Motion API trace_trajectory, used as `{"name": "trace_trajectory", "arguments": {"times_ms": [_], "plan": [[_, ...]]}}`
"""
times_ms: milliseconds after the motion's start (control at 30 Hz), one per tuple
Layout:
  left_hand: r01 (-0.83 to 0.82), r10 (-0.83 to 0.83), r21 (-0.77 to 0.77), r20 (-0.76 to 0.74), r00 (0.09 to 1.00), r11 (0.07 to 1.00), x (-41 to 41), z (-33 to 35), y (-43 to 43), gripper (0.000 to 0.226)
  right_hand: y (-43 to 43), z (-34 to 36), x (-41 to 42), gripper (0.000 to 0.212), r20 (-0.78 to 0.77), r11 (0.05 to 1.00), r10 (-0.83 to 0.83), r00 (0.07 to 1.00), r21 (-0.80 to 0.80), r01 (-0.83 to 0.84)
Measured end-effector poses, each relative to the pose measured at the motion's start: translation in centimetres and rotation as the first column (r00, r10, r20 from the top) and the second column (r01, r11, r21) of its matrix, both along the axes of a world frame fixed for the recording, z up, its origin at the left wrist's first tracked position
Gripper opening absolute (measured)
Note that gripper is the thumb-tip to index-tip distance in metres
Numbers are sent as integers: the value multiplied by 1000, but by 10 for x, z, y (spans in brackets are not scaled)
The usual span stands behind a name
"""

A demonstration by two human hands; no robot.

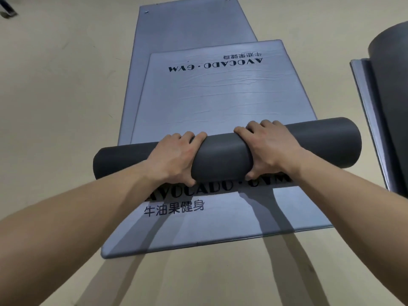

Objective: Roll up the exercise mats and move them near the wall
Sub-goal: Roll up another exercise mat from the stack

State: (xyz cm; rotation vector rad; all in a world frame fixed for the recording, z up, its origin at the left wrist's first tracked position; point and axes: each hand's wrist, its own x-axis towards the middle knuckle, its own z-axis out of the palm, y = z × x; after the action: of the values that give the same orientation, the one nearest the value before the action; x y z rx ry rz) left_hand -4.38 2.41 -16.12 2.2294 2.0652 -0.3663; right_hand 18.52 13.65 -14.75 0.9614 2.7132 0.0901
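1. Both of my bare forearms [92, 208] reach in from the near edge, and their shadows fall across the beige floor [55, 96].
2. My left grip [176, 157] is clamped on the roll [223, 157]. The fingers curl over its far side and the thumb is tucked against its near side.
3. My right grip [269, 149] is clamped on the same roll just right of its middle, with fingers over the far side and thumb on the near side.
4. That roll is dark grey and lies crosswise, left to right. It is the rolled-up near part of the top mat [209, 96], whose flat part stretches away from me and carries upside-down AVOCADO·GYM lettering near its far edge.
5. Under it lies the lower mat [220, 224], flat on the floor. Its printed near end shows on my side of the roll, and the roll covers part of the print.
6. More blue-grey mat shows beyond the top mat's far edge. I cannot tell whether it is the same sheet.
7. At the far right lies a third mat [371, 120], with a dark rolled part standing over its flat part, well apart from my grips.
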Motion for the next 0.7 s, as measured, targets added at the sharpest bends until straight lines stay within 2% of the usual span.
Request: {"name": "trace_trajectory", "arguments": {"times_ms": [133, 200, 300, 367, 433, 500, 567, 633, 700], "plan": [[2, 21, -198, 116, 993, 980, -2, 6, -15, 128, -15, 7, 12, 127, 19, 979, 1, 1000, -206, 3], [14, 19, -237, 139, 990, 971, -1, 3, -19, 128, -28, -4, 25, 130, -52, 990, 6, 999, -137, -13], [-13, 88, -337, 209, 974, 942, -8, 7, 0, 128, -46, -29, 38, 138, -171, 998, 22, 985, 67, -11], [-11, 104, -384, 225, 969, 923, -11, 10, 8, 131, -50, -39, 41, 136, -202, 993, 38, 979, 119, -14], [-23, 69, -293, 147, 987, 956, -6, 6, 0, 138, -40, -34, 36, 132, -174, 996, 38, 984, 83, -24], [-31, 31, -62, -7, 999, 998, 7, -8, -20, 143, -18, -19, 24, 131, -96, 999, 22, 995, -24, -25], [-38, 43, 76, -68, 997, 996, 14, -21, -33, 139, 5, -7, 11, 134, -26, 987, -1, 1000, -158, -4], [-36, 37, 90, -10, 999, 995, 6, -21, -21, 134, 16, -8, 5, 137, -20, 982, -24, 1000, -190, 20], [-34, 33, 14, 71, 997, 999, -6, -11, -1, 133, 12, -16, 8, 136, -84, 997, -41, 996, -73, 35]]}}
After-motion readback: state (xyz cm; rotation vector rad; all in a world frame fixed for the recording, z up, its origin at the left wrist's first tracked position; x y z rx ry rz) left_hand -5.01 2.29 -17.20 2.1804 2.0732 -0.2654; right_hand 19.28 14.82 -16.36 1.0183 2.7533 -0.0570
